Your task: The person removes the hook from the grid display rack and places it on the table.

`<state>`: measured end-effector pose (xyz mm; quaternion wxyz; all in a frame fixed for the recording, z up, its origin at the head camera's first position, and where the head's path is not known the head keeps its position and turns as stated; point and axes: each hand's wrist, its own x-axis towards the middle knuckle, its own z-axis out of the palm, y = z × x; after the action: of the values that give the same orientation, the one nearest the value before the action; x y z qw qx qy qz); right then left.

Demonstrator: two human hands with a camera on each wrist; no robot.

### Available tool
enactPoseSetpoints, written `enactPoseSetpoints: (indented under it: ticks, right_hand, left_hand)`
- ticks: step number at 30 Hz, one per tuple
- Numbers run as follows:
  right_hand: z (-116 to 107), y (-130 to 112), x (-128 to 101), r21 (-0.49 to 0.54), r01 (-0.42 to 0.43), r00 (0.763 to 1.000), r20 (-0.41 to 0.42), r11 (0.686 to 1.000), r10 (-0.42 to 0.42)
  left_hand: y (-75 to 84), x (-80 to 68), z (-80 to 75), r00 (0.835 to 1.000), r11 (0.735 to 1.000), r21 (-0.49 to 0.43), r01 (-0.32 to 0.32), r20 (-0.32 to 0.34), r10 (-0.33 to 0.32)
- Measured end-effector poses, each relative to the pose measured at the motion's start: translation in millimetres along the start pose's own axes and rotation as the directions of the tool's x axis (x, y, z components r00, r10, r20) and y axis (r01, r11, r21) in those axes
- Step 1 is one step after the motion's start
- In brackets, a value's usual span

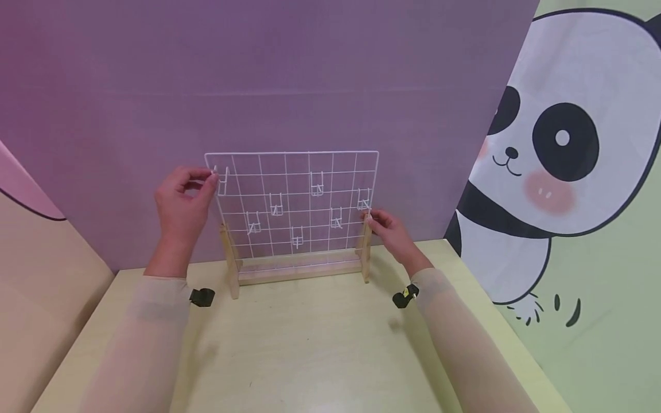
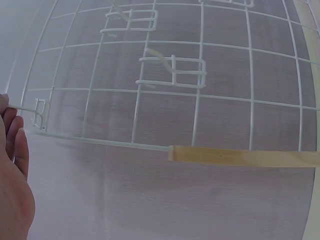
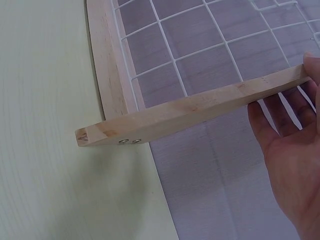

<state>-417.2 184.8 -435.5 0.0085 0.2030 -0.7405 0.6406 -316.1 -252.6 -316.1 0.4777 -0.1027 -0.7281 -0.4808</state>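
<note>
A white wire grid panel (image 1: 291,152) stands upright in a wooden base (image 1: 299,275). At its upper left corner my left hand (image 1: 183,198) pinches the tip of a white wire hook (image 1: 223,183) hung on the grid. The left wrist view shows that hook (image 2: 41,116) with its prong running to my thumb and fingers (image 2: 20,150). On the other side, my right hand (image 1: 393,232) holds the top of the right wooden post (image 1: 366,252), thumb on the near face and fingers behind. The right wrist view shows this post (image 3: 185,111) along its length.
Several more white hooks, such as a middle one (image 1: 276,205) and a higher one (image 1: 317,189), hang across the grid. Below is a pale wooden table (image 1: 310,344). A purple backdrop (image 1: 310,69) rises behind, with a panda mural (image 1: 563,189) at right.
</note>
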Motion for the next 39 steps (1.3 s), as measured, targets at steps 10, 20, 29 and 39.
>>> enactPoseSetpoints:
  ticks: [10,20,29,39]
  right_hand:
    - [0,2,1,0.005,-0.009,1.000,0.011,1.000,0.009]
    - [-1,3,1,0.006,-0.024,1.000,0.001,1.000,0.024]
    - [1,-1,-1,0.005,-0.022,1.000,-0.009,1.000,0.023]
    - [2,-1,0,0.009,-0.015,1.000,-0.014,1.000,0.015]
  left_hand:
    - [3.8,-1.6,-10.0,0.998,0.998,-0.019,-0.053,0.041,0.054]
    - [1.7,-17.7,-27.4,0.984,0.992,0.052,-0.117,0.141,0.108]
    - [-8.3,-33.6,-39.8,0.959,0.976,0.104,-0.191,0.230,0.163]
    - [-22.0,-59.6,-49.2,0.949,0.967,0.188,-0.170,0.296,0.109]
